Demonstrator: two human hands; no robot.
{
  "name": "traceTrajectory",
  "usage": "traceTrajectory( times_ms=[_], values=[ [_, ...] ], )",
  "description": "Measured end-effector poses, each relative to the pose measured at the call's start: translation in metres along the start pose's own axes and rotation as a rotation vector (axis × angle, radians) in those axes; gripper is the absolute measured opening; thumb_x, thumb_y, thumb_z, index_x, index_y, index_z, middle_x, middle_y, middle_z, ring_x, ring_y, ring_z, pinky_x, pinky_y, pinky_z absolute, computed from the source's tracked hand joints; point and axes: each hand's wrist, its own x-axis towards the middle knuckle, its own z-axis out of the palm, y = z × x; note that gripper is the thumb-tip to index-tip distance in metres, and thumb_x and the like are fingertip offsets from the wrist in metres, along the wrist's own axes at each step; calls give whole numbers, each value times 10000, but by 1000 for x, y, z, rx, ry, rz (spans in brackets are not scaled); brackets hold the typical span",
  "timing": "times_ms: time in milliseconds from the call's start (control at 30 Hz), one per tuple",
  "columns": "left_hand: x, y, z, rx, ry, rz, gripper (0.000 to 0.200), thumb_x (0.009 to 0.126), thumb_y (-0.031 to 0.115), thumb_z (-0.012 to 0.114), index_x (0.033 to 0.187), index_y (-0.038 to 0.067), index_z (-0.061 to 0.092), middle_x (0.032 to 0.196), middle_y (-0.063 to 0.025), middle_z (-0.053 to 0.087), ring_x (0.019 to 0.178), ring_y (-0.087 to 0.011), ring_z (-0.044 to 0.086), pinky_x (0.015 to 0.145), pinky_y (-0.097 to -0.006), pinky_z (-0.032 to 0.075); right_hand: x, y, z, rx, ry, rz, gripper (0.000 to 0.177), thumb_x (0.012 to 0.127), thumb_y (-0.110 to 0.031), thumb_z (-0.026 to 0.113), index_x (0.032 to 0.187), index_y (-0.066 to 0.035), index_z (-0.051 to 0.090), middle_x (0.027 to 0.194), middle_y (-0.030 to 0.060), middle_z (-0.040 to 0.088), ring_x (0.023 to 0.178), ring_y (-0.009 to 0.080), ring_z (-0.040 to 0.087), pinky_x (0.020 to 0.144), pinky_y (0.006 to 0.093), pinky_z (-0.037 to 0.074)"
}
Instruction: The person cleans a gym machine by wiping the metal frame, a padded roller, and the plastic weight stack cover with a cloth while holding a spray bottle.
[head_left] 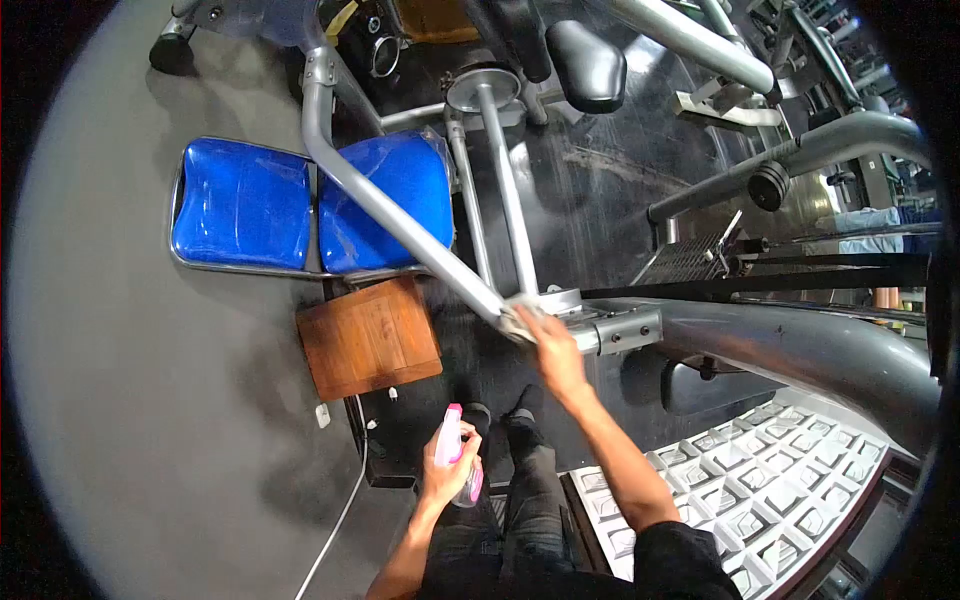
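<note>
My left hand (447, 468) is wrapped round a spray bottle (451, 432) with a pink and white top and a clear lower part, held in front of my legs. My right hand (548, 345) presses a pale cloth (519, 318) onto the lower end of a grey metal tube (405, 230) of a gym machine. This spot lies close to a bolted joint (628, 332) of the frame. The fingers of my right hand lie over the cloth and partly hide it.
A blue padded chair (245, 205) stands by the grey wall (110, 370) on the left. Below it is a wooden stool or box (370, 338). A white cable (345, 510) runs down. A thick grey tube (800, 350) crosses at right, above a white patterned panel (760, 485).
</note>
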Motion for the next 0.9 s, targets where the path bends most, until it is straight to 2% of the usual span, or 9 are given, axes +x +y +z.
traceTrajectory(
  times_ms=[100,233,300,367,433,567,633,800,900],
  values=[
    [0,2,4,1,-6,3,109,887,1,585,979,-13,529,838,-74,570,551,-107,580,509,-256,498,60,-49,42,36,140,-142,694,743,80,485,1358,-240,454,1266,197,532,1196,360,501,962,421,461],
    [-2,6,5,8,-35,-8,106,885,4,587,972,-13,530,835,-68,571,555,-101,579,511,-256,501,74,-47,49,78,75,-19,751,693,81,584,1367,-213,436,1252,208,527,1140,364,535,959,438,450],
    [1,4,7,-2,-47,-7,108,884,4,590,972,-15,530,835,-68,571,556,-100,579,511,-257,502,50,-12,30,108,-119,189,561,770,-38,596,1305,-183,509,1203,186,572,1108,340,565,957,424,452],
    [3,2,3,-9,-66,-20,116,882,6,595,976,-16,531,842,-69,572,560,-99,580,511,-259,505,32,3,-28,-82,-296,404,345,866,-73,449,1170,-127,604,1033,200,649,1008,322,627,971,445,439],
    [5,4,2,-26,-58,-27,113,880,7,598,975,0,539,808,-52,575,558,-89,576,512,-250,497,10,61,-30,-350,-122,126,269,871,-109,441,1030,-113,658,926,177,680,930,310,661,1014,470,400],
    [5,5,-7,11,-43,-15,110,878,9,600,975,20,548,779,-35,579,557,-81,577,510,-240,486,49,47,-15,-545,-461,242,231,865,-139,447,940,-112,664,921,181,682,912,294,670,1000,469,412],
    [7,8,-14,1,-23,-15,115,873,6,605,973,18,548,779,-37,584,553,-83,580,507,-240,486,67,37,17,-278,-517,392,222,861,-161,458,942,-74,646,935,211,668,937,341,650,933,452,457],
    [14,7,-24,5,9,9,123,870,10,611,976,11,548,785,-43,586,552,-83,581,506,-238,481,110,10,65,382,-104,263,325,905,-234,517,1151,-33,585,1013,262,628,985,403,599,828,426,470],
    [18,4,-26,18,-9,24,124,873,11,609,981,11,549,790,-42,589,552,-85,580,507,-233,478,97,32,44,297,-305,218,330,908,-248,518,1147,-31,586,995,262,629,936,400,611,814,429,468]
  ],
)
